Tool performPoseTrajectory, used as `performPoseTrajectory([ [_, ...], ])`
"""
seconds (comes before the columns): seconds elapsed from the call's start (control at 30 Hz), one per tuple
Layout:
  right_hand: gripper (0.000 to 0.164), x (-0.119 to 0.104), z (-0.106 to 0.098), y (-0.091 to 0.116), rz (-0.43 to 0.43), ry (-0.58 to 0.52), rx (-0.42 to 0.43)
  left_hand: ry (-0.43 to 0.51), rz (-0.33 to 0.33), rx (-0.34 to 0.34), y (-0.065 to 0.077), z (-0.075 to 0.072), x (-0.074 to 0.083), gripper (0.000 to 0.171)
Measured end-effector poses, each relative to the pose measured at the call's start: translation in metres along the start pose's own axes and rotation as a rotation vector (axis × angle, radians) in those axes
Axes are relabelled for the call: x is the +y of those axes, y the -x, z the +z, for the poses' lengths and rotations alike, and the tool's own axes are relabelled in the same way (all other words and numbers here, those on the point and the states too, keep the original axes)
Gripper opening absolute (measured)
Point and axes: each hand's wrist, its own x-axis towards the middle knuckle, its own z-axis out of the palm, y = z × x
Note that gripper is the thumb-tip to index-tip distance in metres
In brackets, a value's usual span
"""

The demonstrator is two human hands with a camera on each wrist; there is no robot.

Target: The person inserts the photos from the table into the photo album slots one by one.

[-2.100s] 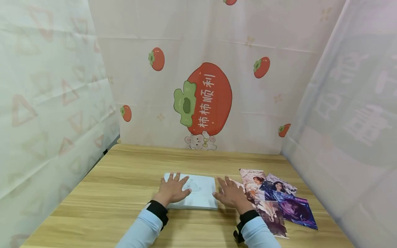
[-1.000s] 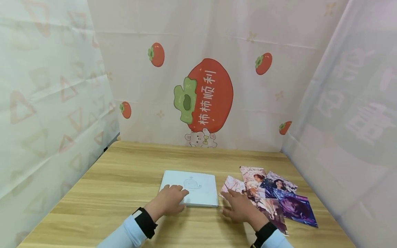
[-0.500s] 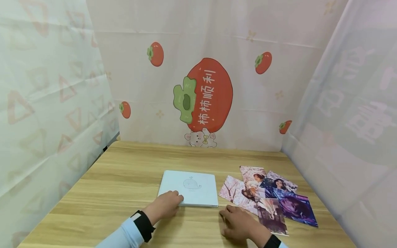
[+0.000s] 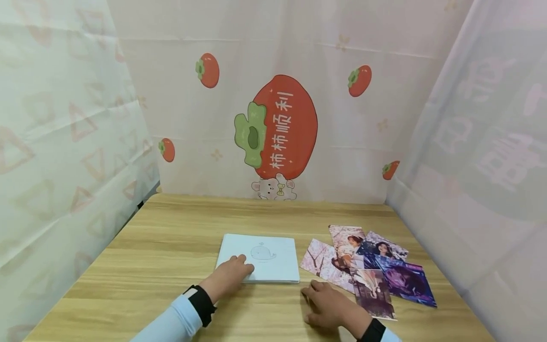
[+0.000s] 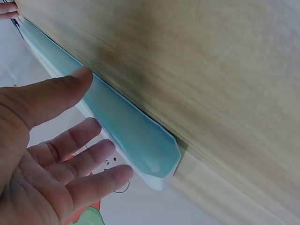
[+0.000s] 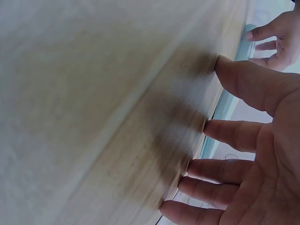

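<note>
A pale blue book [image 4: 279, 266] with a line-drawn whale on its cover lies closed on the wooden table. Over its front left corner is the left hand [image 4: 228, 275], fingers slightly bent. The left wrist view shows that thumb apart from the fingers, with the book's teal edge [image 5: 136, 136] just beyond them and nothing gripped. To the right of the book, the right hand [image 4: 329, 304] rests its fingertips on the tabletop, loosely bent and holding nothing. Beside it lie several overlapping photo prints [image 4: 369, 289] showing people and pink blossoms.
The wooden table [image 4: 162, 247] runs back to a cloth backdrop [image 4: 325, 42] printed with persimmons. Cloth side walls [image 4: 55, 156] stand to the left and right of it. A black band with a light blue sleeve [image 4: 171, 316] shows at the left wrist.
Both hands have drawn back toward the person; the left has come off the cover's middle to its front corner. Over the last half second the left hand has edged slightly forward.
</note>
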Motion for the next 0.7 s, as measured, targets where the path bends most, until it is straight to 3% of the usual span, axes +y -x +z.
performPoseTrajectory([
  [0.33,0.056,-0.0021,-0.0019,-0.0010,0.015,-0.025,-0.023,-0.005,0.049,0.013,-0.0007,0.0030,-0.0032,0.023],
  [0.7,0.056,0.0005,-0.0010,-0.0014,0.008,-0.010,-0.029,0.037,0.029,-0.034,-0.0029,0.0035,-0.0067,0.025],
])
